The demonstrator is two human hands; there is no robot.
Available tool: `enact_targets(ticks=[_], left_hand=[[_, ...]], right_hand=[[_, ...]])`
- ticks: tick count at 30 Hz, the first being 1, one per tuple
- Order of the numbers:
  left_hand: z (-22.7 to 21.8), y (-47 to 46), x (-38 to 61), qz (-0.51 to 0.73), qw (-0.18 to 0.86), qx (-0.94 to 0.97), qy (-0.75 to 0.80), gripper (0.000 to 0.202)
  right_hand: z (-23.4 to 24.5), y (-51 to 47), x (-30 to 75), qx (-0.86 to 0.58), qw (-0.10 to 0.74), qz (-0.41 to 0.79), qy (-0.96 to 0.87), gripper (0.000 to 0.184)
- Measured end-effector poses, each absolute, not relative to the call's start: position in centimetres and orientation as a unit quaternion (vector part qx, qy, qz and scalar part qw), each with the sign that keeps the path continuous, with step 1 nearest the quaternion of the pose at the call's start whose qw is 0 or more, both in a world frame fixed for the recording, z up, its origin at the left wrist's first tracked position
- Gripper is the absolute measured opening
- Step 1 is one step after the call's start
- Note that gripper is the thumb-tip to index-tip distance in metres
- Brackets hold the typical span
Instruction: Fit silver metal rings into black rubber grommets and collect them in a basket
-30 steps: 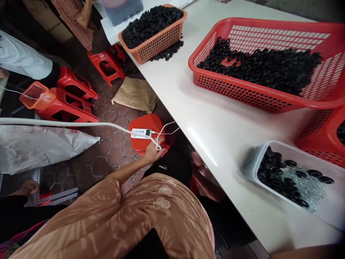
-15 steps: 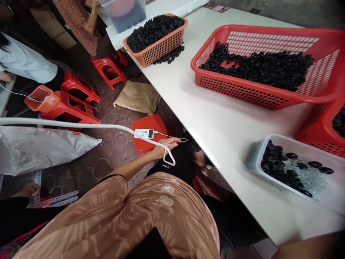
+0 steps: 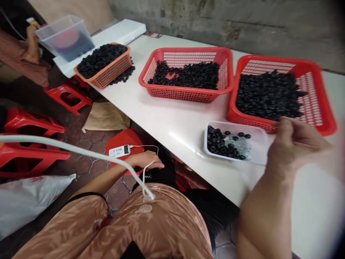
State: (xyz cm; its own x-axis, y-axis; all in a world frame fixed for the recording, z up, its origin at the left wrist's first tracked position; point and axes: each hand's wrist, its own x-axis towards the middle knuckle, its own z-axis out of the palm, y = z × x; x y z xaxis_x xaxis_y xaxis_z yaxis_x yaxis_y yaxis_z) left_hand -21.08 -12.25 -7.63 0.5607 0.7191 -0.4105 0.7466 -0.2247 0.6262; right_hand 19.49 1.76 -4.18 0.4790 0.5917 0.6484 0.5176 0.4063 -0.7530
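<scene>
My left hand (image 3: 145,160) reaches down beside the table, next to a white power bank (image 3: 119,151) lying on a red stool (image 3: 126,138). Its fingers are loosely curled over a thin white cable (image 3: 145,172) that loops down from the hand. My right hand (image 3: 293,144) is raised over the white table (image 3: 172,122), just right of a clear tub (image 3: 256,140) holding black rubber rings and small metal parts. Its fingers are loosely bent and apart, slightly blurred, with nothing visible in them.
Two red baskets (image 3: 185,93) (image 3: 323,122) and an orange basket (image 3: 113,73) hold black rings. A thick white cord (image 3: 67,147) crosses my lap. Red stools (image 3: 32,124), a brown bag (image 3: 106,117) and a white sack (image 3: 24,201) lie on the floor. Another person's hand holds a clear bin (image 3: 64,36).
The view has swung right and up over the table. My right hand has come into view above the clear tub. My left hand has drawn back slightly from the stool with the cable.
</scene>
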Motion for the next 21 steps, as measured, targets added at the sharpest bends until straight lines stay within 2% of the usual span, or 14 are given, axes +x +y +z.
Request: enact_targets(ticks=[7,11,12,15,17,21], left_hand=[[-9.1,-9.9,-20.0,-0.216,0.36,0.823,0.383,0.049],[-8.9,-9.1,-18.9,-0.251,0.367,0.828,0.341,0.031],[-8.7,-8.9,-18.7,-0.237,0.386,0.825,0.339,0.028],[-8.3,-8.4,-18.5,-0.129,0.476,0.767,0.411,0.036],[-8.5,-8.8,-18.8,-0.021,0.507,0.7,0.502,0.04],[-9.6,-11.1,-19.9,0.26,0.496,0.494,0.665,0.05]], right_hand=[[-3.7,1.1,19.1,-0.571,0.628,0.066,-0.525,0.03],[-3.1,0.2,18.5,-0.586,0.609,0.073,-0.529,0.026],[-3.0,0.0,18.4,-0.587,0.607,0.074,-0.53,0.025],[-2.8,-0.2,18.4,-0.586,0.608,0.077,-0.53,0.024],[-2.7,-0.2,18.4,-0.585,0.609,0.08,-0.529,0.024],[-2.4,-0.5,18.5,-0.588,0.603,0.087,-0.532,0.023]])
